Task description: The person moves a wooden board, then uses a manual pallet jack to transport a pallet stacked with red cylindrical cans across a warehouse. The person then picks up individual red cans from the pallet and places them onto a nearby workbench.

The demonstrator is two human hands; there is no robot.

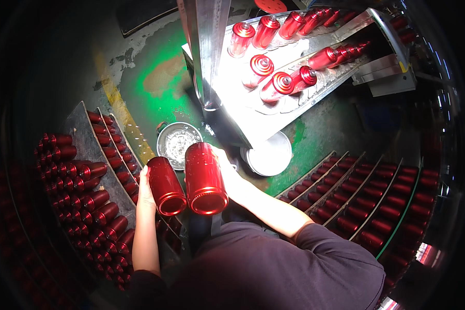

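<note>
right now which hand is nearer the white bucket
Right: the right hand is just left of the white bucket; the left hand is farther left, past two held bottles.

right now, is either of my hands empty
No, your left hand grips one red bottle and your right hand grips a second red bottle.

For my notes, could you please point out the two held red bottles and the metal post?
Left held red bottle [165, 184]: head view, side wall.
Right held red bottle [205, 175]: head view, side wall.
Metal post [208, 49]: head view, shaft.
</note>
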